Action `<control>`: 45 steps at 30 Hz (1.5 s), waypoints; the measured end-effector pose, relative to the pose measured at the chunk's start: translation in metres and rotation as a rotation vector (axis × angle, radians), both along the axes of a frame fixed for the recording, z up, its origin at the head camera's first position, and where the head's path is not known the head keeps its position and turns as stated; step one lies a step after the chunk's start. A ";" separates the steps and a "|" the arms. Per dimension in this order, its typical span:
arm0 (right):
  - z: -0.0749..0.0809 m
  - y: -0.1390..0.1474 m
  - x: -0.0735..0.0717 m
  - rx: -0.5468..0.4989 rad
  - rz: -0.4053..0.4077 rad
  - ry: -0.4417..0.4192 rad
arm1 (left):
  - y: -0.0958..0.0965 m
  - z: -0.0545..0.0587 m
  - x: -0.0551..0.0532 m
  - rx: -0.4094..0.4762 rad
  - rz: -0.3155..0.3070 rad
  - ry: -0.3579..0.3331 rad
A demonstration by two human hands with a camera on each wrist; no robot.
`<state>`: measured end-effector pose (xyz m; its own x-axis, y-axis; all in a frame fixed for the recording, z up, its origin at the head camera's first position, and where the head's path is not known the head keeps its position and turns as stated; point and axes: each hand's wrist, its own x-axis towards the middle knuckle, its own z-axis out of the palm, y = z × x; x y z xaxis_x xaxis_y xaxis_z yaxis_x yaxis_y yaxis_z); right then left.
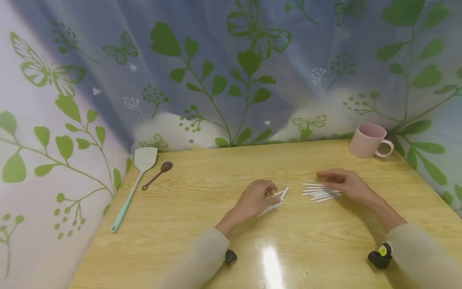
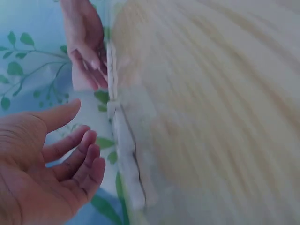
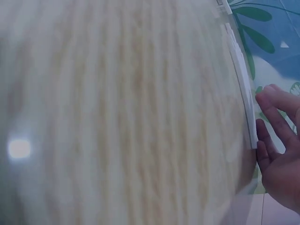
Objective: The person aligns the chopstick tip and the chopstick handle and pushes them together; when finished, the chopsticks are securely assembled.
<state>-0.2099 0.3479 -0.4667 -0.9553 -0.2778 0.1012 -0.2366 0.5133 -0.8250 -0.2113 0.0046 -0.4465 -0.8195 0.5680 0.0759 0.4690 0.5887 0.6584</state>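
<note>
On the wooden table [image 1: 202, 241] lie two groups of thin white sticks. My left hand [image 1: 252, 198] is beside the smaller, crossed group of sticks [image 1: 284, 194] and partly covers it. In the left wrist view that hand [image 2: 47, 159] has loosely bent, spread fingers, with nothing between thumb and fingers. A fanned row of white sticks [image 1: 317, 192] lies to the right, its right ends under my right hand [image 1: 351, 186]. The right wrist view shows the right hand [image 3: 283, 145] with relaxed fingers close to the sticks [image 3: 243, 79]; whether they touch, I cannot tell.
A pink mug [image 1: 366, 140] stands at the back right corner. At the left lie a spatula [image 1: 145, 159] with a pale green handle and a small brown spoon [image 1: 159, 174]. A leaf-patterned curtain [image 1: 216, 112] borders the table behind and at the sides.
</note>
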 end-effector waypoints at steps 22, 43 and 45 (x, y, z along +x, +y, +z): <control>-0.009 -0.016 -0.008 0.105 -0.063 -0.027 | 0.028 -0.003 0.004 -0.238 0.039 0.015; -0.006 -0.024 -0.006 0.170 -0.070 0.018 | -0.017 0.015 0.004 -0.092 0.113 -0.018; -0.006 -0.023 -0.005 0.171 -0.065 0.030 | -0.028 0.016 0.003 -0.063 0.120 -0.024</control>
<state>-0.2153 0.3249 -0.4732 -0.9690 -0.2313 0.0867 -0.2219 0.6606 -0.7172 -0.2087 -0.0234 -0.4301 -0.8829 0.4689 0.0230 0.3775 0.6800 0.6286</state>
